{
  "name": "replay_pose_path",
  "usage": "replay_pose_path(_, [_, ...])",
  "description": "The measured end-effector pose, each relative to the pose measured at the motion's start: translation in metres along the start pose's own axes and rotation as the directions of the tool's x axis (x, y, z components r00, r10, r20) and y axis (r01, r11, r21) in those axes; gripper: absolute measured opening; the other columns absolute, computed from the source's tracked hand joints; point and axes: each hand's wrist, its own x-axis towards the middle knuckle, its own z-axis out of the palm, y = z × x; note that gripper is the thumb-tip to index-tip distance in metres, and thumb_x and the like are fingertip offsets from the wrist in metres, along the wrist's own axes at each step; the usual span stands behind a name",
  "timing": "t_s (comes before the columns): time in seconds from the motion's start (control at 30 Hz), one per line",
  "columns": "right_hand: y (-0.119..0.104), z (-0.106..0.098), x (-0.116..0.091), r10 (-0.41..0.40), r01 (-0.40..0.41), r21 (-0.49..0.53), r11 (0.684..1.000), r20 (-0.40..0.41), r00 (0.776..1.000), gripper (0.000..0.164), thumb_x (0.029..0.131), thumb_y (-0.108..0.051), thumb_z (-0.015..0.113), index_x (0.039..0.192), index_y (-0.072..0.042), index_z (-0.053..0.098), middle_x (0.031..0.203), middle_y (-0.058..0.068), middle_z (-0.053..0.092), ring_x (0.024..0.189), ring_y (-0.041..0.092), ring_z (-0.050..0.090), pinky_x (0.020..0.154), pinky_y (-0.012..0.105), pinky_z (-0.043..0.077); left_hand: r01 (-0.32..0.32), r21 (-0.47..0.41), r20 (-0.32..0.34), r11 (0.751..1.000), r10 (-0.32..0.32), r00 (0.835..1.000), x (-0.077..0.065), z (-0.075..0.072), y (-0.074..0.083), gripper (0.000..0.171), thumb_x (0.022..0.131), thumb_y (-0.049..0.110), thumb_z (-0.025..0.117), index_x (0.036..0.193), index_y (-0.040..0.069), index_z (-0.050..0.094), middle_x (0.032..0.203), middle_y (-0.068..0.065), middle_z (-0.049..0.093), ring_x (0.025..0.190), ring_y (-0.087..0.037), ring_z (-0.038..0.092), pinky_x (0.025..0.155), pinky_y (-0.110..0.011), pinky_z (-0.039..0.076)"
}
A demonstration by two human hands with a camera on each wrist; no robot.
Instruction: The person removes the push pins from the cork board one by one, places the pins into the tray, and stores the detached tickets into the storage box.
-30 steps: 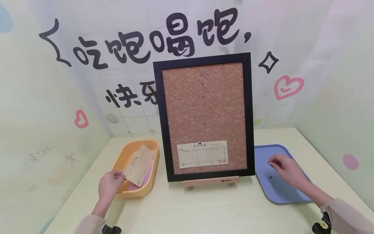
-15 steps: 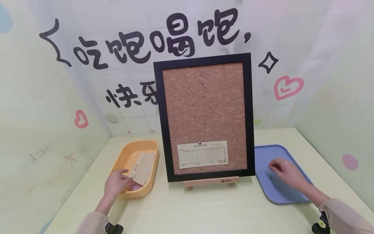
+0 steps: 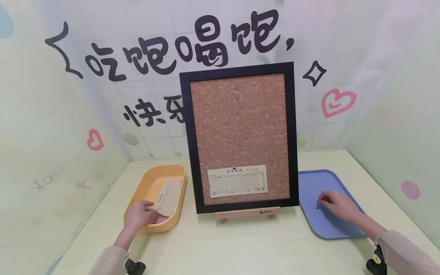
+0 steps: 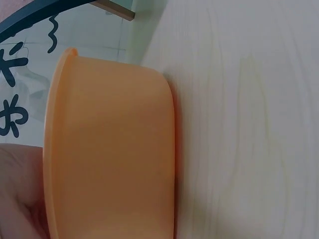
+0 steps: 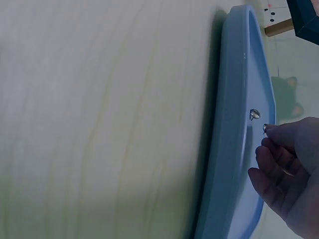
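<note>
My left hand [image 3: 139,215] reaches over the near side of the orange tray [image 3: 135,189], fingers loosely bent beside a printed receipt slip [image 3: 170,196] and a purple paper [image 3: 160,218]. Its fingertips are hard to make out, and the tray wall hides them in the left wrist view. Low over the blue tray [image 3: 337,225], my right hand [image 3: 338,206] pinches a silver thumbtack [image 5: 265,128] between thumb and finger. A second thumbtack [image 5: 254,114] lies on the tray close by. Another receipt slip [image 3: 237,182] is tacked to the lower part of the cork board [image 3: 240,126].
The black-framed board leans upright on a small wooden easel [image 3: 247,214] between the two trays. A pale wood-grain table [image 3: 213,252] carries everything. Behind stands a printed backdrop [image 3: 154,23] with dark lettering.
My left hand has let go of the receipt slip, which dropped flat into the orange tray, and has shifted right and down. My right hand has sunk slightly towards the blue tray.
</note>
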Motion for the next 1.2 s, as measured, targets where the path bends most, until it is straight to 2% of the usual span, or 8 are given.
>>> replay_pose_path(0.17, [0.004, 0.001, -0.001, -0.008, 0.008, -0.008, 1.0, 0.028, 1.0, 0.006, 0.08, -0.004, 0.065, 0.076, -0.008, 0.064, 0.07, -0.007, 0.059, 0.061, 0.0, 0.048, 0.055, 0.024, 0.042, 0.013, -0.004, 0.022, 1.0, -0.013, 1.0, 0.001, 0.0, -0.001, 0.034, 0.073, 0.013, 0.064, 0.099, -0.01, 0.062, 0.082, -0.016, 0.068, 0.069, -0.022, 0.062, 0.057, -0.03, 0.042])
replay_pose_path(0.3, [0.005, 0.002, -0.003, -0.017, 0.017, -0.018, 1.0, 0.025, 1.0, 0.006, 0.078, -0.004, 0.065, 0.075, -0.009, 0.065, 0.07, -0.006, 0.06, 0.061, 0.0, 0.049, 0.055, 0.024, 0.043, 0.024, -0.02, 0.037, 1.0, -0.023, 0.999, 0.0, 0.0, -0.002, 0.033, 0.073, 0.014, 0.066, 0.096, -0.009, 0.062, 0.082, -0.017, 0.068, 0.071, -0.025, 0.063, 0.058, -0.032, 0.043])
replay_pose_path(0.47, [0.007, 0.002, -0.003, -0.015, 0.015, -0.018, 1.0, 0.018, 1.0, 0.006, 0.078, -0.003, 0.064, 0.074, -0.009, 0.065, 0.069, -0.007, 0.06, 0.061, -0.001, 0.049, 0.055, 0.024, 0.043, 0.026, 0.001, 0.042, 1.0, -0.026, 0.999, -0.001, -0.001, -0.004, 0.03, 0.072, 0.014, 0.07, 0.092, -0.008, 0.063, 0.082, -0.018, 0.067, 0.075, -0.028, 0.062, 0.061, -0.035, 0.045])
replay_pose_path(0.73, [0.003, -0.005, -0.002, 0.018, -0.018, -0.012, 1.0, 0.023, 1.0, 0.005, 0.081, -0.007, 0.062, 0.078, -0.004, 0.065, 0.073, -0.004, 0.061, 0.065, 0.008, 0.053, 0.057, 0.027, 0.044, 0.035, 0.015, 0.071, 0.999, -0.036, 0.997, -0.001, -0.004, -0.007, 0.031, 0.076, 0.019, 0.069, 0.094, -0.007, 0.062, 0.082, -0.013, 0.066, 0.073, -0.023, 0.061, 0.06, -0.034, 0.044])
replay_pose_path(0.93, [0.005, -0.009, 0.0, -0.018, 0.018, -0.028, 0.999, 0.004, 1.0, 0.003, 0.077, -0.003, 0.065, 0.079, -0.001, 0.065, 0.072, -0.004, 0.062, 0.065, 0.007, 0.054, 0.057, 0.026, 0.045, 0.032, 0.026, 0.049, 0.999, -0.033, 0.998, 0.0, -0.006, -0.006, 0.032, 0.078, 0.02, 0.068, 0.095, -0.006, 0.062, 0.082, -0.012, 0.066, 0.072, -0.023, 0.059, 0.059, -0.033, 0.042])
replay_pose_path(1.1, [0.006, -0.008, -0.002, -0.043, 0.043, -0.028, 0.999, 0.015, 0.999, 0.003, 0.076, -0.002, 0.066, 0.076, -0.004, 0.066, 0.071, -0.006, 0.061, 0.063, 0.004, 0.052, 0.057, 0.026, 0.044, -0.005, 0.033, 0.021, 0.999, 0.004, 1.0, 0.0, -0.004, -0.004, 0.032, 0.078, 0.02, 0.067, 0.098, -0.006, 0.062, 0.085, -0.013, 0.066, 0.075, -0.026, 0.059, 0.059, -0.035, 0.043])
replay_pose_path(1.2, [0.004, -0.011, -0.002, -0.031, 0.032, -0.026, 0.999, 0.028, 0.999, 0.004, 0.079, -0.002, 0.064, 0.076, -0.005, 0.066, 0.072, -0.006, 0.062, 0.064, 0.005, 0.053, 0.057, 0.026, 0.044, -0.031, 0.025, -0.005, 0.999, 0.031, 1.0, 0.0, -0.003, 0.0, 0.032, 0.079, 0.019, 0.066, 0.099, -0.005, 0.061, 0.087, -0.014, 0.066, 0.079, -0.029, 0.061, 0.063, -0.039, 0.045])
